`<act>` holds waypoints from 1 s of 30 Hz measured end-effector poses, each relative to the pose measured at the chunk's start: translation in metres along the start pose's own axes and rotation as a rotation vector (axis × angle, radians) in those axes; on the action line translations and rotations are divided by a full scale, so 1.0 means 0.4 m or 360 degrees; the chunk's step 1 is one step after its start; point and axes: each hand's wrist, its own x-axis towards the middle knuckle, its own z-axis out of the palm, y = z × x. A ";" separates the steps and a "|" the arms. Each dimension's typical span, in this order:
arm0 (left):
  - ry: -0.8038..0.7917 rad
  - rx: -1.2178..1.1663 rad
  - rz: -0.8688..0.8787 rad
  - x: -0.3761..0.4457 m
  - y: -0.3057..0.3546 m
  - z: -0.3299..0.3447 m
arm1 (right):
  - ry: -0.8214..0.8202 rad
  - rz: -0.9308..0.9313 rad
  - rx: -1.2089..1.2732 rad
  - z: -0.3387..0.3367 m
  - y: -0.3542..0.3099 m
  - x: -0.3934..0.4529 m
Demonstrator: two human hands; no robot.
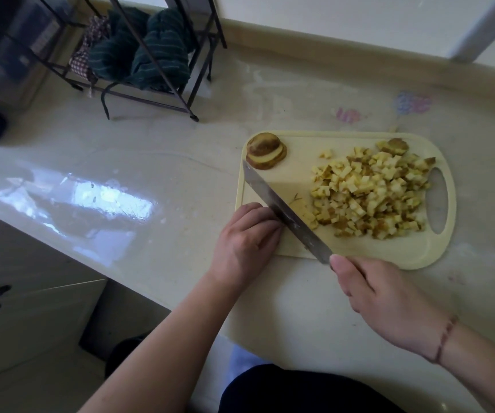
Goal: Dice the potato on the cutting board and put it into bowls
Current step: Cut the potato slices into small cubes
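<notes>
No bowl shows here; the pale yellow plastic cutting board (359, 251) with a cut-out handle holds all the food. A big heap of small diced potato pieces (368, 193) (skin left on many bits) covers its right half. A little stack of round potato slices (265, 150) sits at the far left corner. The right hand (389, 302) is wrapped round the handle of the long steel kitchen knife (285, 211), thumb pressed along the top. The blade lies slanted across the board. The left hand (246, 242) rests at the near left edge, fingers curled and pressed together right against the blade. A small potato strip (301, 208) lies just past the blade; the fingers probably pin its hidden end, though the blade covers that spot
</notes>
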 end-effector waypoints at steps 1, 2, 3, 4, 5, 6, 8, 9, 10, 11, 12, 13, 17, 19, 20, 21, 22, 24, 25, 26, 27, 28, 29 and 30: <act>-0.0007 0.0003 0.0005 -0.001 -0.001 0.000 | -0.0006 0.0017 0.0047 -0.005 0.009 -0.008; -0.0012 0.0014 0.0011 -0.002 -0.002 -0.001 | -0.0012 0.0033 0.0090 -0.006 0.015 -0.016; -0.0014 0.0025 0.0017 -0.003 -0.004 0.000 | -0.0007 0.0033 0.0099 -0.006 0.019 -0.023; -0.0016 0.0030 0.0023 -0.004 -0.006 -0.002 | 0.0009 0.0030 0.0093 -0.003 0.021 -0.029; -0.0019 0.0029 0.0029 -0.005 -0.007 -0.003 | 0.0020 0.0028 0.0086 0.001 0.022 -0.033; -0.0020 0.0029 0.0035 -0.007 -0.008 -0.004 | 0.0027 0.0026 0.0087 0.005 0.023 -0.037; -0.0021 0.0038 0.0049 -0.012 -0.008 -0.009 | 0.0023 0.0036 0.0095 0.012 0.020 -0.044; -0.0011 0.0044 0.0057 -0.015 -0.008 -0.012 | 0.0018 0.0047 0.0111 0.013 0.017 -0.047; 0.0002 0.0047 0.0057 -0.018 -0.009 -0.015 | 0.0015 0.0057 0.0130 0.014 0.016 -0.049; 0.0015 0.0050 0.0049 -0.021 -0.009 -0.017 | 0.0010 0.0063 0.0143 0.013 0.014 -0.051; 0.0026 0.0053 0.0040 -0.023 -0.009 -0.019 | 0.0005 0.0064 0.0150 0.011 0.012 -0.052; 0.0031 0.0059 0.0040 -0.023 -0.009 -0.019 | 0.0000 0.0062 0.0146 0.010 0.010 -0.052; 0.0013 0.0069 0.0074 -0.019 -0.009 -0.015 | -0.0022 0.0064 0.0120 0.010 0.004 -0.052; 0.0006 0.0063 0.0066 -0.016 -0.009 -0.013 | -0.0034 0.0066 0.0133 0.011 0.000 -0.055; 0.0008 0.0057 0.0059 -0.016 -0.009 -0.013 | -0.0035 0.0064 0.0131 0.012 -0.002 -0.057; 0.0011 0.0046 0.0053 -0.016 -0.010 -0.013 | -0.0035 0.0059 0.0117 0.012 -0.002 -0.058; 0.0016 0.0034 0.0044 -0.016 -0.010 -0.012 | -0.0035 0.0054 0.0101 0.012 -0.002 -0.059; 0.0030 0.0019 0.0024 -0.017 -0.010 -0.010 | -0.0042 0.0052 0.0065 0.013 -0.001 -0.062; 0.0040 0.0016 0.0016 -0.017 -0.011 -0.009 | -0.0048 0.0051 0.0048 0.013 0.000 -0.066; 0.0050 0.0014 0.0010 -0.017 -0.012 -0.008 | -0.0051 0.0054 0.0041 0.014 0.003 -0.071; 0.0056 0.0014 0.0003 -0.018 -0.013 -0.006 | -0.0051 0.0061 0.0038 0.013 0.007 -0.076; 0.0062 0.0014 -0.0003 -0.018 -0.013 -0.004 | -0.0049 0.0069 0.0033 0.013 0.012 -0.084; 0.0067 0.0014 -0.0009 -0.019 -0.012 -0.002 | -0.0051 0.0072 0.0024 0.013 0.014 -0.091; 0.0070 0.0012 -0.0013 -0.020 -0.012 -0.001 | -0.0049 0.0069 0.0012 0.015 0.014 -0.094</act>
